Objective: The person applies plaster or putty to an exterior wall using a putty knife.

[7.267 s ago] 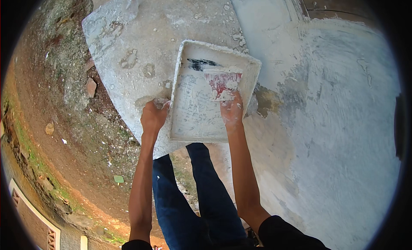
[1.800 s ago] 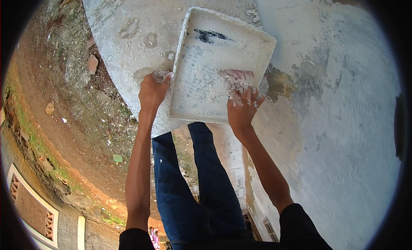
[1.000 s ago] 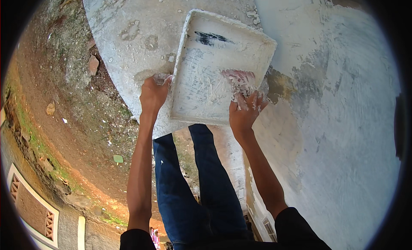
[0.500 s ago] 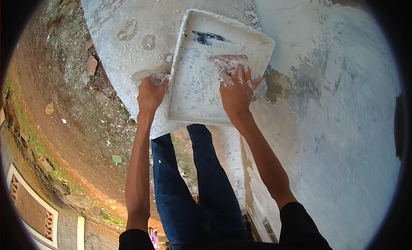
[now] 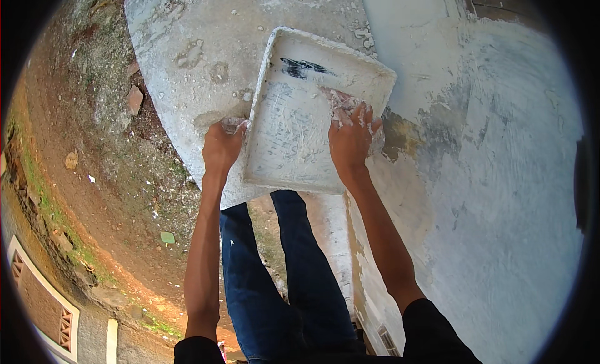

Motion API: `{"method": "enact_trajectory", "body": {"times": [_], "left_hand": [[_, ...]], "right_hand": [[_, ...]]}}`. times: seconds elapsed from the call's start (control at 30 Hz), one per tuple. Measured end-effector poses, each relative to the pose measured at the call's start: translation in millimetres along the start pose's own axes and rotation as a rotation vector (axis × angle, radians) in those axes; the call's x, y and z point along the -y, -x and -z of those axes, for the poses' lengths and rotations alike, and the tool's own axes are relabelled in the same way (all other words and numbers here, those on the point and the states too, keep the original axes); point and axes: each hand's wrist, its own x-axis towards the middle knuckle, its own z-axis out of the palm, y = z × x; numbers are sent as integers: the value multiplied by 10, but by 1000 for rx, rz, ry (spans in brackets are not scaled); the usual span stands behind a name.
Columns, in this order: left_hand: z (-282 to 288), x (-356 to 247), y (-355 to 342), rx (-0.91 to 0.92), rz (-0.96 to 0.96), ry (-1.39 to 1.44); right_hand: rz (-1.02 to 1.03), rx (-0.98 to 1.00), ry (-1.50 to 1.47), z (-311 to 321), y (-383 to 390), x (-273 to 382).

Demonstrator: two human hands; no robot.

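A rectangular white tray (image 5: 269, 174), crusted with putty and streaked dark inside, rests on a rough pale board (image 5: 194, 48). My left hand (image 5: 222, 142) is closed at the tray's left rim, around a pale, putty-covered item I cannot make out. Within the tray's right side, my right hand (image 5: 350, 139), fingers bent and smeared white, grips a pinkish, putty-coated scraper (image 5: 337, 98) whose handle is hidden under the fingers.
A pale plastered surface (image 5: 500, 176) fills the right. At left lie dirt ground (image 5: 94, 164), a broken reddish chunk (image 5: 135, 100) and a small green piece (image 5: 167, 237). A wall with a vent (image 5: 44, 298) is at lower left. My jeans-clad legs (image 5: 287, 270) show below the board.
Since half a second ago, my right hand and the scraper have shifted slightly right and down. Tray, board and left hand appear lower in view. Earlier, more of the scraper's red blade showed.
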Motion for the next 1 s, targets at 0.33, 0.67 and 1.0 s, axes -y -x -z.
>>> {"method": "enact_trajectory", "body": {"times": [0.33, 0.67, 1.0], "left_hand": [[-25, 57, -15, 31, 42, -8], [15, 19, -7, 48, 29, 46], [18, 34, -41, 59, 38, 8]], "right_hand": [[-213, -117, -21, -10, -388, -45], [-199, -13, -76, -214, -665, -114], [-39, -125, 91, -223, -664, -385]]}}
